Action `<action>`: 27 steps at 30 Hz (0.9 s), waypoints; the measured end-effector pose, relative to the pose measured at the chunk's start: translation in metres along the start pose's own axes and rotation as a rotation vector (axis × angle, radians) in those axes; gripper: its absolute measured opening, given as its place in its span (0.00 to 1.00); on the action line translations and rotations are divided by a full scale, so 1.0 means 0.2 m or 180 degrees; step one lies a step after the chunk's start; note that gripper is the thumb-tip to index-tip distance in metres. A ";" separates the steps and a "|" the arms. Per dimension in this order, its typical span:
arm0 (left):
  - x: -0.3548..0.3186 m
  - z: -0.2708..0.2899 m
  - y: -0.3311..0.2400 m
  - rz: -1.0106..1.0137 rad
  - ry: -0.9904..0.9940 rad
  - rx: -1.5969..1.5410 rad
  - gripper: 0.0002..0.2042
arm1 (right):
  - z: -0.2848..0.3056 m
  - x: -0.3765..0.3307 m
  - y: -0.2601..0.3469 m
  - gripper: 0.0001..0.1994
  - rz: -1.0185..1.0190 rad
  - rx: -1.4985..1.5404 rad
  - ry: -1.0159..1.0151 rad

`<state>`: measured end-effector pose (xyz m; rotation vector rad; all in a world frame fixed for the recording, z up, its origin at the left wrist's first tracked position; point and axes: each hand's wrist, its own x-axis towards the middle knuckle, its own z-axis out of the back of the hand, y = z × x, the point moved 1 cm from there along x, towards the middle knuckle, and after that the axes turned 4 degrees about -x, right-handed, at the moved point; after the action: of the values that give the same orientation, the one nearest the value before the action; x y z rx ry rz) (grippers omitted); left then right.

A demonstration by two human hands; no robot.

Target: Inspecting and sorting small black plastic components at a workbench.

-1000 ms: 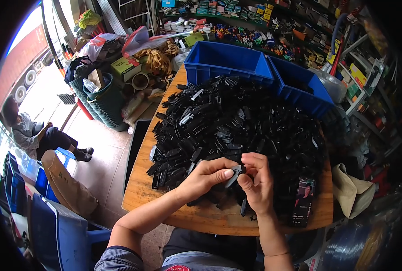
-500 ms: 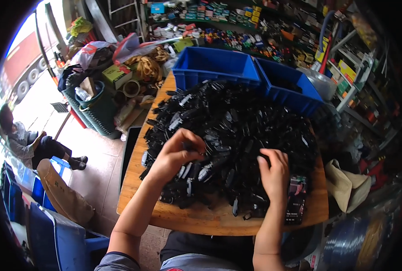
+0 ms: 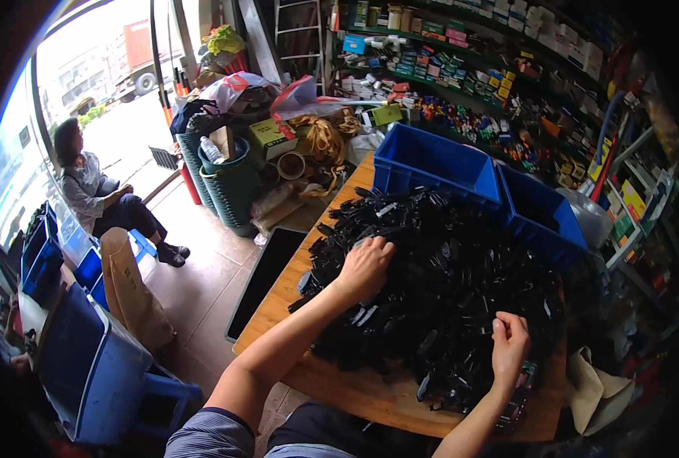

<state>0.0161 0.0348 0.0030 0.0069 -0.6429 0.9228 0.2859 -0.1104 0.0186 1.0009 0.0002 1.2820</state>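
Note:
A wide heap of small black pieces [image 3: 446, 282], some with glossy grey faces, covers most of the wooden table [image 3: 354, 393]. Their exact kind is too small to make out. My left hand [image 3: 366, 269] is over the left part of the heap, back upward and fingers bent down; whatever lies under the fingertips is hidden. At the heap's right front, my right hand [image 3: 509, 349] is raised a little, its fingers curled in and the thumb close to the index finger. Anything between them is too small to tell. A phone [image 3: 516, 404] lies partly hidden behind my right wrist.
Two blue crates [image 3: 438, 164] [image 3: 541, 210] stand at the table's far edge. A black tray [image 3: 267, 278] is on the floor left of the table. Farther left are a blue bin [image 3: 99, 366], a brown sack [image 3: 129, 294] and a seated person [image 3: 106, 187]. Loaded shelves [image 3: 461, 76] line the back.
The view has swung left, so the table sits farther right and lower. My left hand, earlier turned with a black piece in its fingers, now faces down over the heap. My right fingers have drawn together.

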 end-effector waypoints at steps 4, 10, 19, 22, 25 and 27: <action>-0.03 0.04 -0.06 0.0059 -0.0349 -0.1814 0.12 | 0.06 -0.01 0.03 0.08 -0.0136 0.0001 -0.0269; -0.10 0.12 -0.16 0.1471 0.0630 -0.4997 0.05 | 0.06 -0.01 0.11 0.07 -0.0122 -0.0100 -0.0221; -0.14 0.15 -0.21 0.1159 0.1268 -0.5902 0.21 | 0.01 -0.02 0.08 0.10 0.0190 -0.0211 0.0065; -0.14 0.17 -0.25 0.1457 0.0962 -0.5903 0.20 | -0.01 -0.03 0.10 0.10 0.0189 0.0003 0.0274; -0.15 0.14 -0.24 0.1443 0.1032 -0.6017 0.16 | 0.00 -0.02 0.11 0.10 0.0225 -0.0004 -0.0037; -0.15 0.14 -0.24 0.1522 0.1161 -0.6164 0.15 | 0.01 -0.03 0.11 0.10 0.0042 0.0065 -0.0142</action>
<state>0.0247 -0.0257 0.0223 -2.0455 -0.9756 0.3881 0.2683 -0.1172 0.0307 1.0486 -0.0277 1.2737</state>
